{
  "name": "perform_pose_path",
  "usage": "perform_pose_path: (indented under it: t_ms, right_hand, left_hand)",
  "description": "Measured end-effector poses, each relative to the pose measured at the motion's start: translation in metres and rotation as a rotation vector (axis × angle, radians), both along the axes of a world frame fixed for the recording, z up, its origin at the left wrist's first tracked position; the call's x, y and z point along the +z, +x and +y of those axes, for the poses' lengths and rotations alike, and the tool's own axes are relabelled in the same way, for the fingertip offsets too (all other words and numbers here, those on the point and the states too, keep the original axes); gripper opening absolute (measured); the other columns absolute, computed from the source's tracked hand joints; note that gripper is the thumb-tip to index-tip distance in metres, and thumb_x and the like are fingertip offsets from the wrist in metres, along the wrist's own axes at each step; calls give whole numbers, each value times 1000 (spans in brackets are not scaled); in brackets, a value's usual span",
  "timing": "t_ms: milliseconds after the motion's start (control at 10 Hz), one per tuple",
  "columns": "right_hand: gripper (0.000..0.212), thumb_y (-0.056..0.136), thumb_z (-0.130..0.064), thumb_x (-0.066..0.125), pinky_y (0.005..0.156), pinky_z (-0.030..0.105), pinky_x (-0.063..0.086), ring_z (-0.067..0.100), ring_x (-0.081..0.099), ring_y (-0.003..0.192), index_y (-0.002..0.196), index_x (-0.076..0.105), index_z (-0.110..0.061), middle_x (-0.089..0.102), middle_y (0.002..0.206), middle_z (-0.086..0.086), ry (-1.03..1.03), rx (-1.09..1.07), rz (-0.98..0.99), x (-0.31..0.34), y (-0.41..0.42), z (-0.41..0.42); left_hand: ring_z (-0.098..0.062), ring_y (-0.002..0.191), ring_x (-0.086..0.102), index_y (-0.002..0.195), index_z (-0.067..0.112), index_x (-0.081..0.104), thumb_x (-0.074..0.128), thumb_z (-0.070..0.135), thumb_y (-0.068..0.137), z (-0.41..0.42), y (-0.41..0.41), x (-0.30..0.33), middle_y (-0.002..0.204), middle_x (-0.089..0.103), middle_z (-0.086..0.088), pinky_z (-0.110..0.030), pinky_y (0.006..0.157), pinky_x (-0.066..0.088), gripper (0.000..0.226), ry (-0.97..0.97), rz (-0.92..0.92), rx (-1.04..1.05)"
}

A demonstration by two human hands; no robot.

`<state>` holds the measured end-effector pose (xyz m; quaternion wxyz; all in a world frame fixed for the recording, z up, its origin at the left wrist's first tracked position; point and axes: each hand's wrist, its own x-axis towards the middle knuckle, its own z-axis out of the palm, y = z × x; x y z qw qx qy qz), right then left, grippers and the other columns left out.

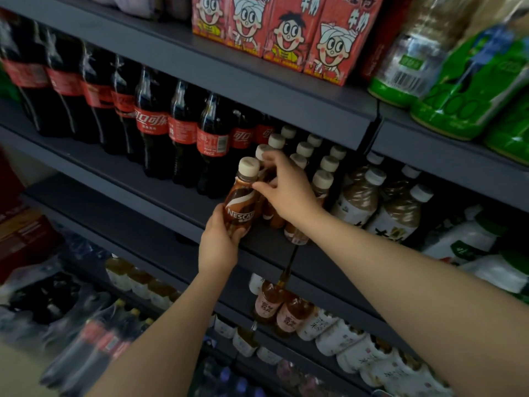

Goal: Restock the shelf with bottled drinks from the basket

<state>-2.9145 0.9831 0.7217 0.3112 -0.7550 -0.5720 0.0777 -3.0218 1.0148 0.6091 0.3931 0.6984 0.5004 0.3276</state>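
Cola bottles (154, 121) are lining the left of the middle shelf (120, 179): tall dark plastic, glossy, red wrap labels, ribbed waists. The shelf itself is flat matte grey metal with a folded front lip.

My left hand (219, 242) is wrapping the lower body of a Nescafe bottle (240, 206), grip clenched round it from below, thumb on the front of the label. The bottle is small, curved plastic with a smooth brown-and-white swirl sleeve and a chunky cream ribbed cap. It is standing nearly upright, tilted slightly, at the front edge of the middle shelf, just right of the last cola bottle.

My right hand (286, 187) is reaching over from the right, fingers curled on the neck of a second coffee bottle (264, 167) just behind the first, grip grasping it near the cap. I cannot tell how firmly.

Behind and right of it more cream-capped coffee bottles (323, 179) are packed in rows, same rounded shape. Further right, milk tea bottles (357, 199) are sitting: clear plastic, beige liquid, white caps, pale labels.

Above, red cartoon cartons (274, 32) are standing on the top shelf: flat-sided, printed card. Green-wrapped bottle packs (463, 90) are lying to their right, in crinkly film.
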Motion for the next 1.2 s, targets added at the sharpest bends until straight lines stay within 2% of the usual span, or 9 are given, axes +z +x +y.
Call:
perform_pose_path:
  t_ms: [100,200,400,600,700,800,900,1100,1200]
  right_hand:
    - [36,88,-23,59,82,37,53,18,60,94,123,52,-17,60,113,3,69,-78,-145,2,15,-14]
    - [29,92,-19,52,84,39,52,19,59,101,121,55,-15,62,114,5,95,-115,-242,11,26,-16]
    - [35,91,-18,53,93,39,48,27,54,117,126,52,-15,58,127,9,-140,-144,-504,22,43,7]
    - [33,90,-11,56,97,35,43,25,53,118,123,54,-9,59,126,13,-114,-141,-316,19,49,12]
    - [34,89,-12,57,96,34,42,26,53,118,123,55,-9,59,126,13,-96,-141,-313,18,50,11]
    - [40,91,-17,55,101,38,41,29,49,123,129,50,-8,54,134,13,-100,-142,-386,16,49,5]
    - [52,94,-30,48,106,43,34,31,38,133,143,35,-15,39,147,9,-60,-167,-557,5,44,-13]
    - [42,88,-31,44,87,42,44,23,40,111,125,55,-12,58,126,9,109,-163,-744,-35,41,-66]
    - [41,86,-29,41,84,42,47,23,43,105,119,58,-11,61,118,9,57,-87,-801,-41,43,-74]
  left_hand:
    - [-27,122,49,141,14,29,60,18,88,0,-1,-1,138,48,-11,-35,96,43,62,-2,-10,-18]
    - [-27,121,50,141,16,29,61,20,87,-3,-1,-3,137,48,-10,-36,95,44,63,0,-12,-40]
    - [-26,122,49,142,17,29,61,21,87,-2,0,-5,138,48,-9,-37,96,44,64,10,-9,-58]
    - [-26,121,50,141,17,30,61,21,87,-3,1,-6,137,47,-8,-37,93,45,62,8,-31,-47]
    - [-26,121,50,141,18,29,61,21,87,-2,1,-6,138,46,-8,-38,94,45,63,5,-33,-54]
    - [-27,124,47,144,16,24,62,24,87,-4,-1,-4,141,43,-9,-41,93,46,69,11,5,-47]
    - [-29,126,41,146,15,18,64,27,85,-9,-9,-1,139,38,-12,-42,89,47,77,88,98,61]
    - [-28,113,51,133,11,42,59,22,88,-23,-34,-11,126,48,-13,-37,79,49,49,266,167,56]
    - [-27,107,54,130,11,46,57,22,89,-36,-38,-13,120,51,-11,-35,76,48,43,283,178,34]
